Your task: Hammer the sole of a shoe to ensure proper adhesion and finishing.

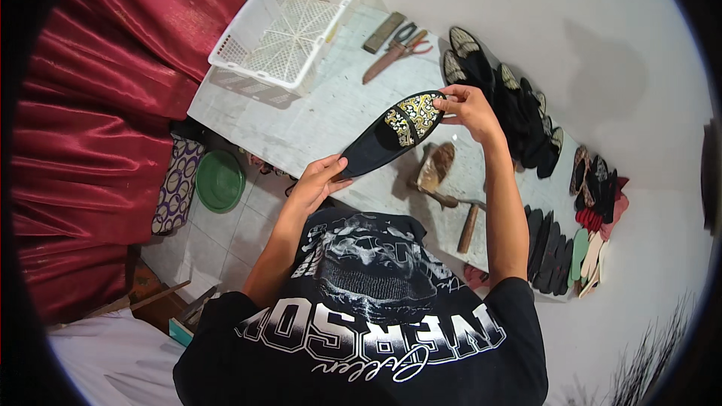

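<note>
Between my two hands, above the table's near edge, is a black slipper (pixel 368 149) with a gold-and-white patterned upper. My left hand (pixel 318 183) grips its heel end, thumb on top and fingers beneath. At the toe end my right hand (pixel 470 113) pinches the tip of the patterned part. A worn, light-brown block shaped like a shoe last (pixel 436 168) lies on the table below my right forearm. Beside it rests a hammer (pixel 468 227) with a wooden handle.
A white plastic crate (pixel 325 41) stands at the table's (pixel 248 116) far left. Near it lie a sharpening stone (pixel 383 32), a knife (pixel 382 64) and red-handled pliers (pixel 414 46). Patterned shoes (pixel 519 105) line the wall; soles (pixel 549 252) fill the right end. A green basin (pixel 220 182) sits on the floor.
</note>
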Tool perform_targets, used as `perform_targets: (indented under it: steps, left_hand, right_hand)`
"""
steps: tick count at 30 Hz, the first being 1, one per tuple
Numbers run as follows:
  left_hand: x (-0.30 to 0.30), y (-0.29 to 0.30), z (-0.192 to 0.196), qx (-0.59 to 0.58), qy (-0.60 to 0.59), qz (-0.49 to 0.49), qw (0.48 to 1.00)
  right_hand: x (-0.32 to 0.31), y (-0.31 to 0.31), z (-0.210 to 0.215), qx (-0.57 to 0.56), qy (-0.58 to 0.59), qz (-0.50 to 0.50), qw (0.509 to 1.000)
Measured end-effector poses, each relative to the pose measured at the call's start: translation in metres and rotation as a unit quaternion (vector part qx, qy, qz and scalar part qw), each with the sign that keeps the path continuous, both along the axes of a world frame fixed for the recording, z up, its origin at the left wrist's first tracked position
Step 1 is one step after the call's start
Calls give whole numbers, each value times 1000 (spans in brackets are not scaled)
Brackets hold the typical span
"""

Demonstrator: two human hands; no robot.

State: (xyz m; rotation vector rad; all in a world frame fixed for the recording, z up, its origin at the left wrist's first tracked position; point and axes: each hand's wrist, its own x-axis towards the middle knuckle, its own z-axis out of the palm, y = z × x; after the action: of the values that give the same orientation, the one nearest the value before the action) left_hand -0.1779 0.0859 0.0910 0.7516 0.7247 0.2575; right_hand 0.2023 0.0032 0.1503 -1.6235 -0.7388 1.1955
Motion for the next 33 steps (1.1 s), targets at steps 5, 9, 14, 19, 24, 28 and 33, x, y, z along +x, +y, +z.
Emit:
perform_targets:
  steps: [5,9,14,19,24,28,33]
  left_hand:
    - [-33,76,7,52,63,6,997]
    - [-50,137,12,104,74,-1,992]
    - [-67,219,20,128,49,45,990]
    - [-63,291,10,159,56,61,984]
    - [-33,347,-10,174,90,40,980]
    - [4,374,-45,241,120,-8,963]
    - [53,419,-75,245,141,-92,955]
  right_hand:
    - [-48,87,11,21,17,-61,998]
    - [-77,163,2,62,-1,-97,993]
    - [-103,256,-7,115,17,-135,984]
    - [-100,343,-23,71,14,-132,989]
    - [-76,417,-39,30,-23,-127,991]
    - [-30,467,-57,-22,-120,-59,991]
    - [19,531,-100,-68,-150,11,986]
